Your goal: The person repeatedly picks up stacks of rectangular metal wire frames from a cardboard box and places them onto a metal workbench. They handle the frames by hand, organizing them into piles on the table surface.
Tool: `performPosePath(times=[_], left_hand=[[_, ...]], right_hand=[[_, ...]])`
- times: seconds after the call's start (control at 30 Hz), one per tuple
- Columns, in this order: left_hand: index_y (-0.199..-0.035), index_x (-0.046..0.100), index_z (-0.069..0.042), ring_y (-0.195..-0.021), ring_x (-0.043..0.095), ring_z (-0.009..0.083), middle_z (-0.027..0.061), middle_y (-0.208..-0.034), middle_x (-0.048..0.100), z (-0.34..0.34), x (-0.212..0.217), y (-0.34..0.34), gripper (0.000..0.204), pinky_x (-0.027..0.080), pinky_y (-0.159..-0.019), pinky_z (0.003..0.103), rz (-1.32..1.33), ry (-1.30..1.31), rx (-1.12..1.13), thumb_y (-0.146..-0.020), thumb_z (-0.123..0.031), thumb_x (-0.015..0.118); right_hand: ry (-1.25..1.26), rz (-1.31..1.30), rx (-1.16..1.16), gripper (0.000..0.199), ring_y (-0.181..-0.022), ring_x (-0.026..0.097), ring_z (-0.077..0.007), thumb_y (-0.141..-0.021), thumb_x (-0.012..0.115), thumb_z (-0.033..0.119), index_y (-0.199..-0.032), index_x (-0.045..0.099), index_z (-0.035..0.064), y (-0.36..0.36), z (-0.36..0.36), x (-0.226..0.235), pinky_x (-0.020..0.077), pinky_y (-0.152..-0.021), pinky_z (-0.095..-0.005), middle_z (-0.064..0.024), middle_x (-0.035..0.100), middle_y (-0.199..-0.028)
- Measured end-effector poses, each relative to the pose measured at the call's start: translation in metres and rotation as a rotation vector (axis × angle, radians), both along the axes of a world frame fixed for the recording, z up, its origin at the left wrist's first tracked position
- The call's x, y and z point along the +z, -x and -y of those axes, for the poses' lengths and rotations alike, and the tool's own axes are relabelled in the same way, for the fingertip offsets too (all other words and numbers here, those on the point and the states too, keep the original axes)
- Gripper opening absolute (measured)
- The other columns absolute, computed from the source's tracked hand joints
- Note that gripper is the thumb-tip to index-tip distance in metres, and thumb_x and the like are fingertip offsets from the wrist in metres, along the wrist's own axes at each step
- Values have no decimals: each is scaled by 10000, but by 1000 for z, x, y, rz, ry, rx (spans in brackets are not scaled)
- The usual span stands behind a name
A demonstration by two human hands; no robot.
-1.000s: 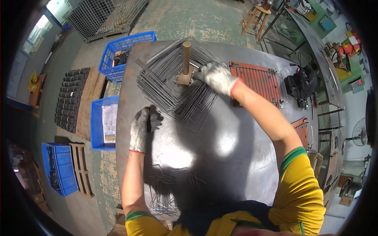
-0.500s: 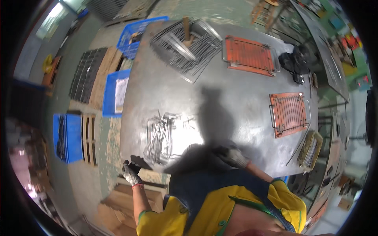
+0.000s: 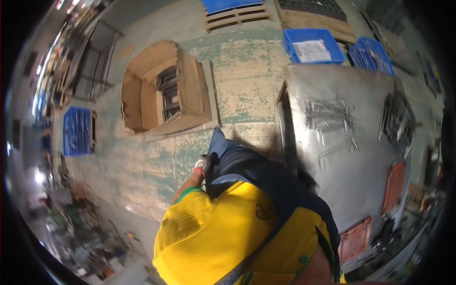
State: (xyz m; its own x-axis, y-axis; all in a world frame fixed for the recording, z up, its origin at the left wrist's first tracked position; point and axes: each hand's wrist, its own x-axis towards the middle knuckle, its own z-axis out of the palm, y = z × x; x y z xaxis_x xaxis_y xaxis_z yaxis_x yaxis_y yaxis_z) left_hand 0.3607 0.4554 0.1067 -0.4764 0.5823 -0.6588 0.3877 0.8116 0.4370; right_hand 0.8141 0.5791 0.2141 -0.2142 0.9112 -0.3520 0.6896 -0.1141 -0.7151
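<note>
My left hand (image 3: 203,164), in a pale glove with dark fingers and a red band at the wrist, is beside the flared edge of my dark blue apron (image 3: 251,164). Its fingers merge with the dark cloth, so their grip cannot be made out. My right hand does not show. Ahead on the left, an open cardboard box (image 3: 142,97) holds dark metal parts (image 3: 169,95). To my right is a metal-topped table (image 3: 304,83) with loose bent wire pieces (image 3: 330,118) and a denser pile of wire parts (image 3: 398,118) farther right.
Two orange-red racks (image 3: 355,239) (image 3: 394,187) lie on the table's right part. Blue crates (image 3: 313,45) (image 3: 372,54) stand beyond its far edge. A wooden pallet (image 3: 237,18) is at the top, and another blue crate (image 3: 78,130) stands far left.
My view and body have turned left, from facing the table to facing the floor and cardboard box. The table now lies to my right. My right hand has gone out of sight.
</note>
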Motion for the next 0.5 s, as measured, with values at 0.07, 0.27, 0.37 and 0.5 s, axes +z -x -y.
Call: performPosePath(times=[0.07,0.27,0.37,0.5], left_hand=[[-908,699,-36,-646,648,277,152,-784,693,23,-20,16,456,495,-654,408,22,-16,47,-904,-446,501],[-841,688,-47,-593,621,234,105,-720,669,40,-9,104,405,467,-581,382,186,-221,312,-940,-400,517],[-836,638,-80,-504,570,183,63,-698,625,66,-17,152,324,459,-463,330,446,-357,775,-967,-347,509],[-874,594,-94,-500,561,166,49,-686,601,86,3,196,269,469,-436,295,446,-385,1001,-978,-323,499]], right_hand=[[-56,40,167,264,-991,628,-324,-894,600,197,-1116,646,62,44,-1,-2,497,-853,-382,-152,659,-1064],[-184,115,502,252,-999,618,-333,-888,604,196,-1102,641,69,186,-21,32,495,-849,-389,-138,658,-1038],[-182,4,622,226,-1009,618,-333,-885,606,195,-1086,650,101,250,-57,18,495,-853,-400,-122,661,-1051],[-217,68,821,227,-995,626,-320,-887,587,206,-1073,657,95,334,-80,26,498,-838,-399,-126,665,-1033]])
